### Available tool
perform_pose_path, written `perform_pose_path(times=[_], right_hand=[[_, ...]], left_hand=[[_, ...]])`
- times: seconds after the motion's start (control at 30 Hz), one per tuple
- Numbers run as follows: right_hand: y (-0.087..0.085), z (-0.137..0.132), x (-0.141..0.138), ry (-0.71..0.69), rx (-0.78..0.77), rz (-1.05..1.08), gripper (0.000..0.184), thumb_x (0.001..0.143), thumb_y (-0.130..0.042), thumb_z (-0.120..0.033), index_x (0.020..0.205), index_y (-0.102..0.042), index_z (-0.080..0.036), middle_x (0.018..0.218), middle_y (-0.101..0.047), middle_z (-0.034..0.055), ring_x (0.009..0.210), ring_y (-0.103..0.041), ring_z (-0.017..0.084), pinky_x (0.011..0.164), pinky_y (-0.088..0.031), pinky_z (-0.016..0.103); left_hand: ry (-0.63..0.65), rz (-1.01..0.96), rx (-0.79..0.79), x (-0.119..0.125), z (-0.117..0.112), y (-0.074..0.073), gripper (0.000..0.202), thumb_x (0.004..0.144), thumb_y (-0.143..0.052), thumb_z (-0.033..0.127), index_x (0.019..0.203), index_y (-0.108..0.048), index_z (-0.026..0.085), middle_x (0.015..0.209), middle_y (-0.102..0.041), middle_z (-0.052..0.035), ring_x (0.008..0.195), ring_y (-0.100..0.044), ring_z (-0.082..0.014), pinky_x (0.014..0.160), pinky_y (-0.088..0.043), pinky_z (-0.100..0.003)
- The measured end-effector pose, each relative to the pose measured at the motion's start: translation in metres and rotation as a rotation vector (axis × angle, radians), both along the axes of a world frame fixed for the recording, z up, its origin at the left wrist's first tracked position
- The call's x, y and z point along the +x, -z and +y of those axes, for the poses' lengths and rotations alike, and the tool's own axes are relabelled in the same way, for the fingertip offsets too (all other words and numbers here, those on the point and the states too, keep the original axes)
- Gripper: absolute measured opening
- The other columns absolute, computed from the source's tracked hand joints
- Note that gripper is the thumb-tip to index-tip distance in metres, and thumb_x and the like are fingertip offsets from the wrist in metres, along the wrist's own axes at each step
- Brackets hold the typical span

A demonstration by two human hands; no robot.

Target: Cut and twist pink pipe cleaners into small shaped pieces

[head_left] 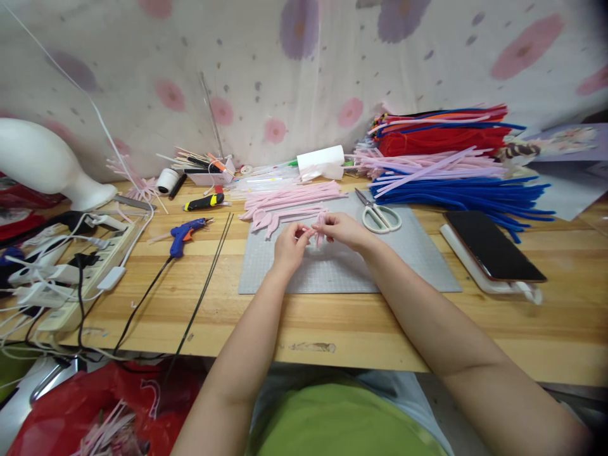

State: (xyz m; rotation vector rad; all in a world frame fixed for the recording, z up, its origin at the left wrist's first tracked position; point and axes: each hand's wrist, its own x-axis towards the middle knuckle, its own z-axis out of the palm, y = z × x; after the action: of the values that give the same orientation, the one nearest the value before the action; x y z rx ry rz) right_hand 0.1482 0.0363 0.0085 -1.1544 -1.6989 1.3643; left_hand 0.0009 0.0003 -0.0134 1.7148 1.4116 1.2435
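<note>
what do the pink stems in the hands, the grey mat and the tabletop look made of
The pink stems between left hand and right hand: fuzzy chenille, probably over wire, by the soft nap and bends. The grey mat: matte, likely rubbery plastic, faint grid. The tabletop: pale wood, slight sheen, visible grain.

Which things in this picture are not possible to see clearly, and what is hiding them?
- Head view: how the pink stems are bent or joined. The left hand and right hand cover them.
- Head view: the phone screen is dark, so nothing is readable.
- Head view: the red bag is cut off by the bottom edge.
- Head view: the white form is cut off by the left edge.
</note>
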Motion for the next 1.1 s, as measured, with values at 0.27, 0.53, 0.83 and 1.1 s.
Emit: perform_pose_path(times=[0.27,0.53,0.83,1.1], right_hand=[[0.002,0.002,-0.002,-0.008,-0.064,0.076,0.027,0.062,-0.064,-0.037,0.055,-0.05,-0.015,0.047,-0.047,-0.0037,0.04,-0.038,0.005,0.04,-0.029,0.02],[0.001,0.001,-0.003,0.062,-0.134,0.176,0.028,0.061,-0.067,-0.037,0.057,-0.052,-0.014,0.048,-0.047,-0.0034,0.041,-0.038,0.004,0.039,-0.028,0.02],[0.0,0.001,0.0,-0.025,-0.243,0.242,0.029,0.055,-0.071,-0.037,0.058,-0.055,-0.013,0.048,-0.049,-0.003,0.041,-0.039,0.004,0.039,-0.029,0.019],[0.0,0.001,-0.002,0.054,-0.215,0.22,0.027,0.054,-0.071,-0.035,0.054,-0.054,-0.013,0.046,-0.048,-0.003,0.04,-0.037,0.004,0.039,-0.027,0.02]], left_hand=[[-0.011,-0.319,-0.108,0.01,0.003,0.01,0.029,0.072,-0.057,0.044,0.073,-0.048,0.017,0.064,-0.052,0.0038,0.047,-0.048,-0.0053,0.05,-0.039,-0.019],[-0.093,-0.46,-0.037,0.021,-0.004,0.004,0.026,0.065,-0.065,0.037,0.075,-0.055,0.016,0.072,-0.055,0.0009,0.056,-0.048,-0.0056,0.051,-0.045,-0.019],[0.036,-0.29,0.078,0.011,0.001,0.007,0.014,0.068,-0.063,0.028,0.066,-0.057,0.016,0.07,-0.051,0.0002,0.059,-0.047,-0.0077,0.048,-0.045,-0.019],[0.027,-0.199,0.107,0.011,0.001,0.008,0.011,0.071,-0.059,0.023,0.065,-0.053,0.016,0.068,-0.053,0.0008,0.065,-0.049,-0.0084,0.064,-0.043,-0.022]])
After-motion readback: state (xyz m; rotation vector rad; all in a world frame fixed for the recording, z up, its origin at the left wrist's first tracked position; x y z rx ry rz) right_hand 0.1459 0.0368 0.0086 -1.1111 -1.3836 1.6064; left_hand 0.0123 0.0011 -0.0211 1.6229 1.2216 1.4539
